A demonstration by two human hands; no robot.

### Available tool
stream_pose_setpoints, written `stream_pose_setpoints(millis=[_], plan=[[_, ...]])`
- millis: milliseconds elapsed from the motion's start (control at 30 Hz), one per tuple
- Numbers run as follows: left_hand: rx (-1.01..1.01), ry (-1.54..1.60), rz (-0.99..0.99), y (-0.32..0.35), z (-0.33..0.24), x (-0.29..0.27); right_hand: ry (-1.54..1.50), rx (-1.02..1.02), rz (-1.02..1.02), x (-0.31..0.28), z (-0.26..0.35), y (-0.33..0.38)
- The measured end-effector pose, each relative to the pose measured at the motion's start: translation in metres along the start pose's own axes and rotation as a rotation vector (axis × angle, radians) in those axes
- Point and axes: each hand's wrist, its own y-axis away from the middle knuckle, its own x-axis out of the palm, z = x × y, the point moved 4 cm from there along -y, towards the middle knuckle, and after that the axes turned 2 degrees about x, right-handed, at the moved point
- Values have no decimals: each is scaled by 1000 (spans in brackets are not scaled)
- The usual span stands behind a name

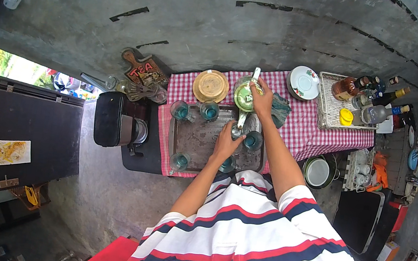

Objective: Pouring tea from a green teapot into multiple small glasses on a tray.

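Observation:
My right hand is closed on a green and white teapot, its fingers over the lid. The white handle points to the wall, and the spout points toward me. Just below the spout, my left hand is closed around a clear glass mug, partly hidden by the fingers. On the worn metal tray around it stand several bluish glass mugs, among them one mug at the back, one mug beside my right forearm and one mug at the near left.
A round wooden piece lies behind the tray on the checkered cloth. Right of the teapot are a dark teal cloth, stacked plates and a white wicker tray with bottles. A black appliance stands left.

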Motion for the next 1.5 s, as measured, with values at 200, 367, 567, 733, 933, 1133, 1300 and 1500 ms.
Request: stream_pose_setpoints(millis=[200,367,567,733,933,1133,1300,1500], plan=[[-6,-7,10,1,-2,-1,0,-7,-3,-2,12,4],[-9,3,3,2,-2,-2,9,53,63,-2,15,4],[-11,19,28,0,-6,-3,-27,23,28,-2,10,0],[-5,22,13,1,-7,-4,-43,79,37,-1,14,0],[-44,32,25,1,-8,-3,-8,63,28,-1,14,1],[-47,77,12,0,-1,-1,14,58,17,0,15,-1],[-51,113,39,-6,0,1,-36,100,0,-1,7,-12],[-26,88,16,-4,5,0,-34,211,17,1,8,-33]])
